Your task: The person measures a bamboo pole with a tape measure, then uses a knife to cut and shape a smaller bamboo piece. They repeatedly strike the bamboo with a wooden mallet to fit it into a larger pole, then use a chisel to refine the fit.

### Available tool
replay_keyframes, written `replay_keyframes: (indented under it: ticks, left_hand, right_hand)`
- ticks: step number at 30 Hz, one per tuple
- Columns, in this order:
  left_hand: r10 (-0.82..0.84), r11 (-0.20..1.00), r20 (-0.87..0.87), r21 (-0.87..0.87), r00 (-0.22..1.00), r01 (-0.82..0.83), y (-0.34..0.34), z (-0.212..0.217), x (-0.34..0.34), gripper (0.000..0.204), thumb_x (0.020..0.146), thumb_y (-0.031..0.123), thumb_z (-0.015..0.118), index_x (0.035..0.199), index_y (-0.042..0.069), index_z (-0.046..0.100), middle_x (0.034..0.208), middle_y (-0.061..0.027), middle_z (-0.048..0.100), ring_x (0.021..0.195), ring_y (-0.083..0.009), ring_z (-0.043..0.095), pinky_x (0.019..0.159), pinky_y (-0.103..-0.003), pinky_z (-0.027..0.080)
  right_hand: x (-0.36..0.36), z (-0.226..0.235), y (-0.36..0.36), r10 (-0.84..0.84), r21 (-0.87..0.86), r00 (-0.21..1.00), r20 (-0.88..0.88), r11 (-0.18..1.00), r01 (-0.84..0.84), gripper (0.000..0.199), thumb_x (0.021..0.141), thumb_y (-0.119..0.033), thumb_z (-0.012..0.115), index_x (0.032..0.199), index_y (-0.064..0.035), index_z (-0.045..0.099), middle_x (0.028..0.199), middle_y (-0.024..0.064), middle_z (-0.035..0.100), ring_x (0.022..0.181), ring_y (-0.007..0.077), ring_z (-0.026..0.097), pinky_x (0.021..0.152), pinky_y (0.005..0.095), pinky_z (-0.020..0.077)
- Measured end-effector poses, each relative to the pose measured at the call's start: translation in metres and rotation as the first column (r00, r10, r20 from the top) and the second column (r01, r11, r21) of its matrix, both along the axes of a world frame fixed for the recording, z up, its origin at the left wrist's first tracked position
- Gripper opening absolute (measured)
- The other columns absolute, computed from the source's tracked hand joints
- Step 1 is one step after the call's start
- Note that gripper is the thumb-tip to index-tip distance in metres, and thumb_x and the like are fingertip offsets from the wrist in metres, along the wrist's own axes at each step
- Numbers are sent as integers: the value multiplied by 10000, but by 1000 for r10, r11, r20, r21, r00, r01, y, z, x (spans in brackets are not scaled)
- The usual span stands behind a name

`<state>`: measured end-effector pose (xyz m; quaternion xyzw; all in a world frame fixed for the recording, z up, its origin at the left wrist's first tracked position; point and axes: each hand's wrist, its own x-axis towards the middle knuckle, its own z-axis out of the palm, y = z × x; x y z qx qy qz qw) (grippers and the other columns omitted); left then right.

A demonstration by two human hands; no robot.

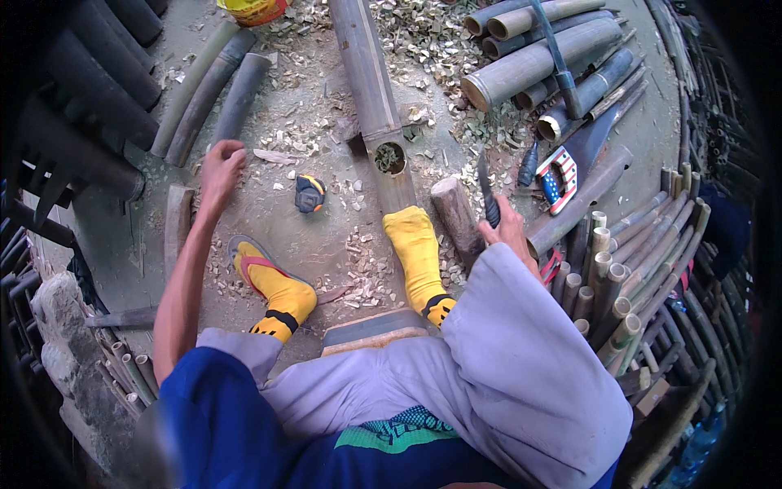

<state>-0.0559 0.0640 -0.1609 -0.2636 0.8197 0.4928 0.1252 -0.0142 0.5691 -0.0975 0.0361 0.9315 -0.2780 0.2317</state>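
Note:
My right hand grips a knife by its dark handle, with the narrow blade pointing away from me. Just left of it a short wooden log lies on the floor. My left hand is raised with its fingers curled in, and nothing shows in them. It is nearest to the lower end of a short grey bamboo piece. Between my hands runs a long bamboo pole with a rounded opening cut in its side. My yellow-socked right foot presses on the pole's near end.
A tape measure sits left of the pole. On the right lie a handsaw, a hammer-like tool and thick bamboo lengths. Thin bamboo sticks are bundled at far right. Wood chips litter the floor.

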Motion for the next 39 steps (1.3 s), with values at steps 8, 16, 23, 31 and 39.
replay_keyframes:
  ticks: [8,16,23,31,39]
  left_hand:
    - [-504,821,71,-271,861,503,-24,108,14,339,793,186,640,1082,14,594,885,-81,658,761,-143,598,713,-308,488]
    - [-210,788,362,-487,908,377,-137,217,175,427,726,226,689,1056,-31,604,968,-190,671,902,-274,651,798,-364,504]
    - [9,871,358,-461,934,169,-149,128,293,477,685,251,735,1075,3,613,1060,-207,644,1000,-336,618,880,-382,491]
    - [183,715,218,-698,959,22,-140,26,230,816,658,296,734,1369,86,391,1422,-155,373,1327,-325,331,1062,-465,321]
    - [96,621,545,-687,833,378,-173,-34,239,766,737,331,645,1385,33,365,1407,-198,401,1282,-323,412,1044,-403,366]
  right_hand:
    - [1,-68,45,28,219,940,-341,975,50,438,753,-219,698,1071,17,512,956,261,590,894,433,581,761,483,460]
    - [-5,-144,83,56,268,849,-525,958,102,418,736,-175,698,1096,-12,561,979,205,595,906,363,591,780,427,479]
    - [10,-131,70,57,222,845,-532,972,75,403,739,-152,683,1103,-27,563,966,191,592,884,341,589,763,413,477]
    - [24,-123,66,40,197,837,-546,977,81,391,743,-126,667,1111,-43,567,952,174,589,858,316,587,744,396,475]
    - [46,-128,30,24,113,857,-514,993,40,383,746,-99,651,1119,-59,570,937,157,585,832,292,584,725,380,473]
